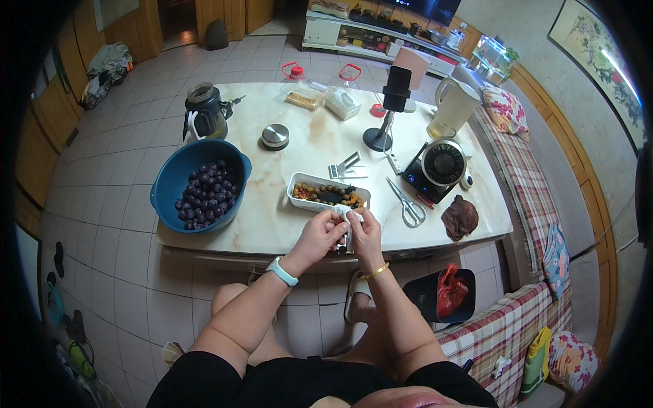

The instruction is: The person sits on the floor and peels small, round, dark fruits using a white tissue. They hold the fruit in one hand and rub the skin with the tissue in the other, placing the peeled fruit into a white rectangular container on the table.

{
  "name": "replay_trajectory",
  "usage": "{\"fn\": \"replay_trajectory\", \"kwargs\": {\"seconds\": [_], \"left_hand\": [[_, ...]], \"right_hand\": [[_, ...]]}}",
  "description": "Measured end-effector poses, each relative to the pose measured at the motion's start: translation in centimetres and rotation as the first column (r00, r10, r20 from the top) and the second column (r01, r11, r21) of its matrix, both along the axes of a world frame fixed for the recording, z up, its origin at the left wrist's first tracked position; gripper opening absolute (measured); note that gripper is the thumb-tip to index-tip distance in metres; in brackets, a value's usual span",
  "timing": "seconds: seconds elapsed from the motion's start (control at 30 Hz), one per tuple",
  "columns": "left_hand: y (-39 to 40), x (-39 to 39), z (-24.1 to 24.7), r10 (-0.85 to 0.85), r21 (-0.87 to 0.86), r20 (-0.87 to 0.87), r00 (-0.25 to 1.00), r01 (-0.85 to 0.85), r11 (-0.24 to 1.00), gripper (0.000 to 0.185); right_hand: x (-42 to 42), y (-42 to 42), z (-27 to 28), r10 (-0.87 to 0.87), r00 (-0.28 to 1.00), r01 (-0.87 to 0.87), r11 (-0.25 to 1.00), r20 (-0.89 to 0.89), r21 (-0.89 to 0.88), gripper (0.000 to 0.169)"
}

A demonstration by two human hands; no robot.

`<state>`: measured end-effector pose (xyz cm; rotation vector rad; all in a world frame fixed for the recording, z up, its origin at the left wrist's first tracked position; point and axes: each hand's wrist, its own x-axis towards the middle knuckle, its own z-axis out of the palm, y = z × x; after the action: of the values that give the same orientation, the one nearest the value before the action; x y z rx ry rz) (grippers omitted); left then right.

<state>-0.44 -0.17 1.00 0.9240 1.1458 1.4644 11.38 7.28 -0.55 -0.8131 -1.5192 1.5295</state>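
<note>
Both hands meet at the front edge of the table. My left hand (320, 234), below a wrist with a light blue watch, pinches a white tissue or cloth (343, 210). The same white piece is gripped from the other side by my right hand (367, 234), above a gold bracelet. Beneath the fingers pokes out a small dark-ended item (342, 249), mostly hidden. Just beyond the hands sits a white rectangular tray (306, 205) with brown and orange bead strings (319, 193) and a black piece (330, 197) in it.
A blue basin (166, 178) of dark grapes or plums (209, 194) stands left. Right of the tray are scissors (411, 209), an electric stove (416, 176) and a brown cloth (460, 218). Farther back stand a phone holder (378, 138) and pitcher (456, 104). A bin (423, 301) is below.
</note>
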Motion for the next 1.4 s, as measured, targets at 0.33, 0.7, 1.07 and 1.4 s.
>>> {"fn": "replay_trajectory", "kwargs": {"seconds": [0.33, 0.7, 1.07, 1.4], "left_hand": [[-0.4, -0.8, 1.1, -0.042, -0.045, 0.191, 0.981, 0.051, 0.998, 0.011], [-0.1, -2.0, 0.9, 0.104, 0.018, 0.192, 0.976, -0.109, 0.994, 0.009], [-0.2, 0.2, 0.0, 0.023, 0.048, 0.053, 0.998, -0.025, 0.999, 0.013], [-0.2, 0.2, 0.3, 0.068, 0.171, -0.213, 0.975, -0.031, 0.985, 0.021]], "right_hand": [[0.1, 0.1, -0.2, 0.037, 0.999, -0.037, 0.998, -0.009, -0.055, 0.015], [-0.2, -0.9, 1.4, 0.12, 0.986, -0.139, 0.977, 0.12, 0.161, 0.02], [0.2, 0.1, -0.6, -0.012, 1.0, 0.012, 1.0, -0.011, 0.002, 0.023], [-0.1, -0.7, 1.4, -0.001, 0.995, -0.024, 0.968, -0.098, -0.25, 0.021]]}}
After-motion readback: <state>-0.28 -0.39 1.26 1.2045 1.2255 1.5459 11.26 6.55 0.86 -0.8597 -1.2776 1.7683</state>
